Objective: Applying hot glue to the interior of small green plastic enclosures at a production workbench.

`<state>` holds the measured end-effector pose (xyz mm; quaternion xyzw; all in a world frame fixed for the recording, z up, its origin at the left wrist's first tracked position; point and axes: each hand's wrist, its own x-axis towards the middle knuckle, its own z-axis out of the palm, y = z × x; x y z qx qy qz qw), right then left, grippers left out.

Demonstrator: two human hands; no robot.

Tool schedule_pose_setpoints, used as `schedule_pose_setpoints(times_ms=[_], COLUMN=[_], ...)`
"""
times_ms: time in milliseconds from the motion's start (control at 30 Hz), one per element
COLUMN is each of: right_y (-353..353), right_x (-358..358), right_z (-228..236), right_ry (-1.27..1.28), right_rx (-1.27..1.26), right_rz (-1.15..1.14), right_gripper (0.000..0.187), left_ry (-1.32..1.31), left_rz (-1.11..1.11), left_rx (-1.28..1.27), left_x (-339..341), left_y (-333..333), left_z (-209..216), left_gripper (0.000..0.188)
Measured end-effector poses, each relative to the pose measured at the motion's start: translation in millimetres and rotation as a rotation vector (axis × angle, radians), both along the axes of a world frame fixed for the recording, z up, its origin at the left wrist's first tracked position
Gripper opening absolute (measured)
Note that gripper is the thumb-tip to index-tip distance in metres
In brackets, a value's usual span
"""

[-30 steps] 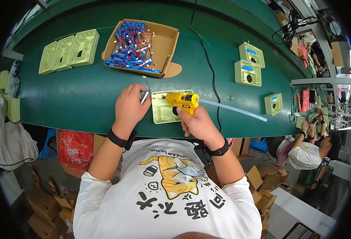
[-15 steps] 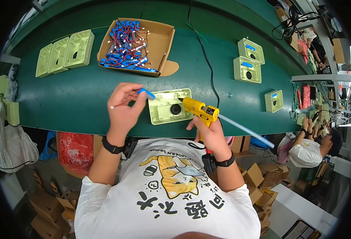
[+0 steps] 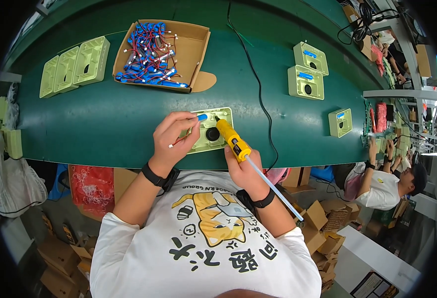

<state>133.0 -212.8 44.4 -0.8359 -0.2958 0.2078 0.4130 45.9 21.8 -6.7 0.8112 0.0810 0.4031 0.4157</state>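
My left hand (image 3: 171, 139) pinches a blue cylindrical battery (image 3: 202, 117) at the upper left part of a pale green plastic housing (image 3: 198, 147). The battery's thin wire lead ends in a small white connector (image 3: 170, 146) below my fingers. My right hand (image 3: 244, 168) is closed round the handle of a yellow glue gun (image 3: 230, 137). Its dark nozzle (image 3: 218, 119) points into the housing, just right of the battery. A long translucent glue stick (image 3: 275, 189) sticks out of the gun's back. A round black part (image 3: 212, 134) sits inside the housing, partly covered by the gun.
A cardboard box (image 3: 198, 49) of wired blue batteries (image 3: 151, 54) stands at the back left, beside several green housings (image 3: 90, 62). On the right, housings (image 3: 306, 82) hold blue batteries. A black cable (image 3: 259, 84) crosses the green table. Another person (image 3: 382, 184) works at far right.
My left hand has moved right, bringing the battery over the housing. The glue gun has swung more upright and its nozzle has shifted left, closer to the battery.
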Motion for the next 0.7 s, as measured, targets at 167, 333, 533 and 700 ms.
schedule_pose_setpoints(times_ms=[167, 333, 533, 700], right_y=[1, -1, -5, -8], right_x=[-5, -7, 0, 3], right_z=[-2, 0, 7, 8], right_ry=[-0.138, -0.065, 0.059, 0.078], right_rx=[-0.104, -0.056, 0.069, -0.012], right_rz=[0.022, -0.004, -0.016, -0.007], right_gripper=[0.019, 0.019, 0.018, 0.019], left_ry=[0.025, 0.052, 0.081, 0.115], left_rz=[-0.008, -0.01, -0.035, -0.076], left_rx=[0.03, 0.055, 0.038, 0.033], left_x=[0, -2, -4, -7], left_y=[1, 3, 3, 6], left_z=[3, 7, 5, 8], left_gripper=[0.021, 0.021, 0.022, 0.021])
